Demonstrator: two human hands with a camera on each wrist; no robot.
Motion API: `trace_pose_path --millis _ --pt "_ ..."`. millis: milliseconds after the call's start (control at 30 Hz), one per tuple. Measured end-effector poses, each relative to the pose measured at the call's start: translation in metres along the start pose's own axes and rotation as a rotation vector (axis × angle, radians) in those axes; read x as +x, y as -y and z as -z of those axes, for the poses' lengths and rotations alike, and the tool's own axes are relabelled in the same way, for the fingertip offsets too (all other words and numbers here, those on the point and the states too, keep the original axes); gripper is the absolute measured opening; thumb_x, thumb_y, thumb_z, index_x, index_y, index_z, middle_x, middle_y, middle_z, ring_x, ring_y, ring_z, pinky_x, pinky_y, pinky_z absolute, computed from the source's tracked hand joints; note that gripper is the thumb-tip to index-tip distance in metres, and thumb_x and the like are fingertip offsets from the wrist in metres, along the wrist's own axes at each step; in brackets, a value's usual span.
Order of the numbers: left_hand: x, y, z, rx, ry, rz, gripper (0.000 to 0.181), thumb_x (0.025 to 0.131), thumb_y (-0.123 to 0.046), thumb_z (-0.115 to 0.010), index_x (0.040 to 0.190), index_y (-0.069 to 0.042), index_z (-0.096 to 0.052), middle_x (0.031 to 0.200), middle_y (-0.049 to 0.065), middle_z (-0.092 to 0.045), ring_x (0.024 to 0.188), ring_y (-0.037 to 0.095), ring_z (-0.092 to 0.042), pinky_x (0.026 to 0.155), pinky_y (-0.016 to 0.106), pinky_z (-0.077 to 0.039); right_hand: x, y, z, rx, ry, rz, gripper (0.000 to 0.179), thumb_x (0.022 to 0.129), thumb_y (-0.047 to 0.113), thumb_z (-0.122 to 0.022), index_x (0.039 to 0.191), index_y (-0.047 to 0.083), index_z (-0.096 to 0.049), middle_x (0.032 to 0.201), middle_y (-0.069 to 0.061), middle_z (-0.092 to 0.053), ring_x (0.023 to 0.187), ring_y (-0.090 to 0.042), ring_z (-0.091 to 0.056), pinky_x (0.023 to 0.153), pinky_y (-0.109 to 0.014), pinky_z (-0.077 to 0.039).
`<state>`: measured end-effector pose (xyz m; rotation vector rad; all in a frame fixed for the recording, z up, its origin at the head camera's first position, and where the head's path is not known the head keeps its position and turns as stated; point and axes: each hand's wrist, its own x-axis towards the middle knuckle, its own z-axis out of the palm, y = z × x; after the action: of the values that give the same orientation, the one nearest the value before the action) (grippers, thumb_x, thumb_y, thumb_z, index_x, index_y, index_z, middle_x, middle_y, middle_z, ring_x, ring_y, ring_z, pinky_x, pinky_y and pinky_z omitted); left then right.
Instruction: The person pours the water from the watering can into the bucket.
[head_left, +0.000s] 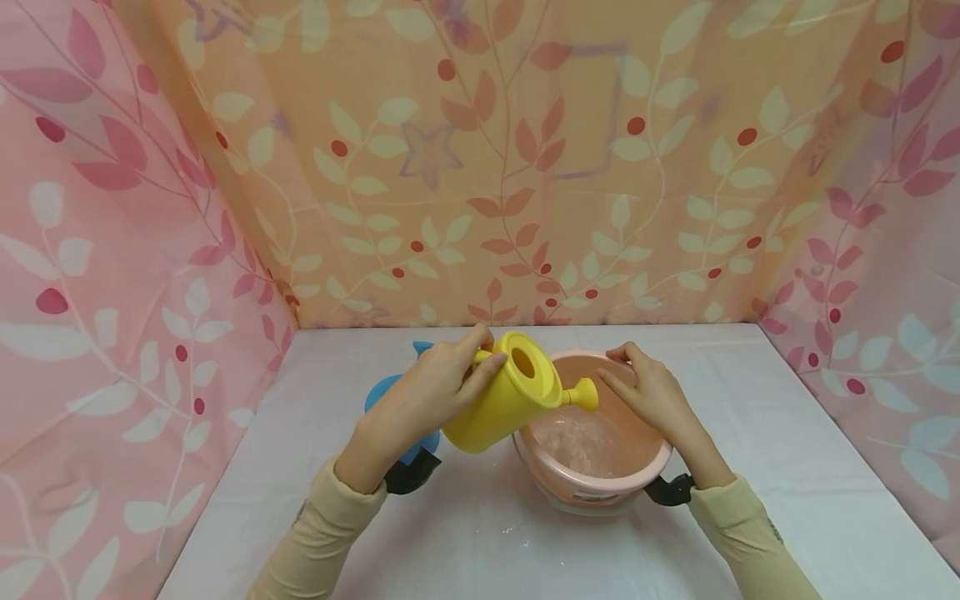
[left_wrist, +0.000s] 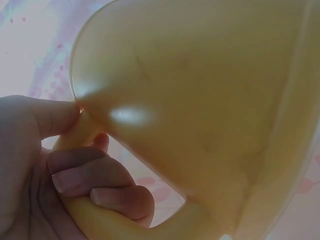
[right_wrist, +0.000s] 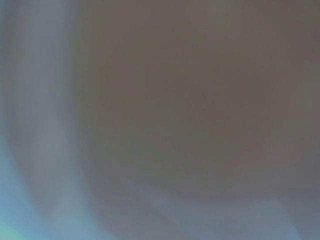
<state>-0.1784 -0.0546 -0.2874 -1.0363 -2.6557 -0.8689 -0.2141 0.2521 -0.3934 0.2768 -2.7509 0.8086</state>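
My left hand (head_left: 442, 375) grips the handle of a yellow watering can (head_left: 498, 408), its fingers curled round the handle (left_wrist: 100, 215) in the left wrist view. The can is tilted to the right. Its round sprinkler head (head_left: 583, 395) points over a pink basin (head_left: 600, 485) from the left. Rippled water (head_left: 577, 442) shows inside the basin. At the basin's right side, my right hand (head_left: 652, 396) holds the rim, thumb on the inner side and fingers over the edge. The right wrist view is a blur of brownish basin wall.
A blue object (head_left: 382, 390) with a pointed tip stands behind my left forearm, mostly hidden. Drops of water (head_left: 510, 531) lie on the white tabletop (head_left: 450, 558) in front of the basin. Patterned cloth (head_left: 525, 167) walls off the back and both sides.
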Motion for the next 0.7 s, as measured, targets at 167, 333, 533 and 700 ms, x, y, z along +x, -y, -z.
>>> trace_pose_path --millis 167,333,533,700 --pt "0.0002 0.0 -0.0004 0.004 0.001 0.004 0.026 0.091 -0.043 -0.036 0.09 -0.017 -0.038 0.056 -0.004 -0.039 0.045 0.003 -0.038 0.043 0.018 -0.034 -0.0001 0.0 -0.0001 -0.002 -0.002 0.005 0.042 0.082 0.042 -0.056 0.106 0.008 -0.048 0.107 -0.013 -0.059 0.098 -0.031 -0.054 0.079 -0.048 -0.042" --pt "-0.0002 -0.0003 -0.0006 -0.003 0.002 0.005 0.026 0.091 -0.044 -0.037 0.09 -0.017 -0.039 0.056 -0.005 -0.039 0.045 0.003 -0.039 0.043 0.018 -0.035 0.0003 -0.0006 -0.0003 0.0 -0.002 0.003 0.042 0.082 0.043 -0.055 0.106 0.009 -0.048 0.107 -0.013 -0.058 0.098 -0.031 -0.054 0.079 -0.048 -0.042" --pt "-0.0002 -0.0015 -0.0001 -0.008 0.003 0.006 0.026 0.091 -0.043 -0.037 0.089 -0.017 -0.039 0.056 -0.005 -0.04 0.046 0.003 -0.039 0.044 0.018 -0.036 0.0005 -0.0005 -0.0001 -0.001 -0.017 0.024 0.039 0.082 0.038 -0.058 0.105 0.008 -0.049 0.106 -0.013 -0.059 0.097 -0.032 -0.054 0.079 -0.048 -0.042" --pt "-0.0002 -0.0016 0.0001 -0.019 0.007 0.011 0.026 0.091 -0.043 -0.037 0.09 -0.017 -0.04 0.057 -0.005 -0.041 0.047 0.003 -0.04 0.045 0.018 -0.036 0.0005 -0.0003 -0.0003 -0.007 -0.025 0.032 0.04 0.082 0.038 -0.058 0.106 0.008 -0.049 0.106 -0.013 -0.059 0.097 -0.032 -0.055 0.078 -0.048 -0.043"
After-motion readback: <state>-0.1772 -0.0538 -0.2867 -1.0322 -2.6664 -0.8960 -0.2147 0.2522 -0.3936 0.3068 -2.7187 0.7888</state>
